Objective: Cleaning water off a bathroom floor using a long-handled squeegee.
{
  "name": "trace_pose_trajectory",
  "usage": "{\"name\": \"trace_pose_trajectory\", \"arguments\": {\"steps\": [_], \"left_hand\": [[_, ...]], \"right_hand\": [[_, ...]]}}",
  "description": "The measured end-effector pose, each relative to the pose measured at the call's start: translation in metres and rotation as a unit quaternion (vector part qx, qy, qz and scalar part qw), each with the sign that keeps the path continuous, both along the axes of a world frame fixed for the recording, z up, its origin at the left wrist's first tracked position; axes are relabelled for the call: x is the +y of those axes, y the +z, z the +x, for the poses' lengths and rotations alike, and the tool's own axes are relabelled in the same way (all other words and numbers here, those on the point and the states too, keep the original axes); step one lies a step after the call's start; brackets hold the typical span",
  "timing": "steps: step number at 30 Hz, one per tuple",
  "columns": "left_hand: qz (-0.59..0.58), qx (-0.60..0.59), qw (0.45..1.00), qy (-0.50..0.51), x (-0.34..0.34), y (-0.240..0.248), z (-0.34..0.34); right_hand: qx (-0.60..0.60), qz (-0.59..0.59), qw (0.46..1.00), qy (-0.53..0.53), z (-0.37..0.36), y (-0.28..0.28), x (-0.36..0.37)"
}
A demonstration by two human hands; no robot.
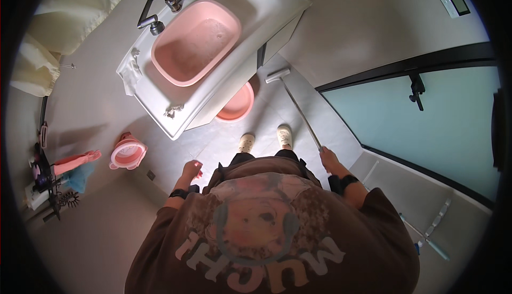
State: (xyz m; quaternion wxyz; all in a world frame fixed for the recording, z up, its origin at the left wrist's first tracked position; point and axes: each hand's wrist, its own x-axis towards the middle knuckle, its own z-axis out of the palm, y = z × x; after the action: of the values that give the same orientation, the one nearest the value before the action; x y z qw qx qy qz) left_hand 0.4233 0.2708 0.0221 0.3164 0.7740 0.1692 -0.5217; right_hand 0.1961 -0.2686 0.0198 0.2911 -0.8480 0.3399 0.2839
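My right hand is closed round the upper end of a slim metal pole. The pole belongs to a floor mop, which slants away from me across the tiles. Its narrow whitish head rests on the floor beside the washstand. At my left side, my left hand hangs free, fingers loosely bent and apart, with nothing visible in it. A pink tub stands on the floor ahead, partly hidden under the washstand.
A white washstand juts out ahead, carrying a pink basin beneath a tap. Pink buckets stand at left, near hanging pink rubber gloves. To the right is a frosted-glass door. My clogs are on the tiles.
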Motion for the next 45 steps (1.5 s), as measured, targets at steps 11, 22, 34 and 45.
{"name": "trace_pose_trajectory", "arguments": {"steps": [11,22,34,45], "left_hand": [[0.043,-0.036,0.995,0.084,-0.083,0.038,-0.077],[0.071,-0.021,0.985,0.155,-0.124,0.070,-0.184],[0.049,-0.059,0.975,0.208,-0.141,0.067,-0.251],[0.026,-0.093,0.962,0.255,-0.110,0.050,-0.354]], "right_hand": [[0.042,0.116,0.992,-0.025,-0.006,0.016,-0.094],[-0.085,0.062,0.983,0.148,0.133,-0.073,-0.135],[0.016,0.050,0.981,0.184,-0.020,-0.054,-0.141],[-0.005,0.015,0.954,0.300,-0.045,-0.024,-0.116]]}}
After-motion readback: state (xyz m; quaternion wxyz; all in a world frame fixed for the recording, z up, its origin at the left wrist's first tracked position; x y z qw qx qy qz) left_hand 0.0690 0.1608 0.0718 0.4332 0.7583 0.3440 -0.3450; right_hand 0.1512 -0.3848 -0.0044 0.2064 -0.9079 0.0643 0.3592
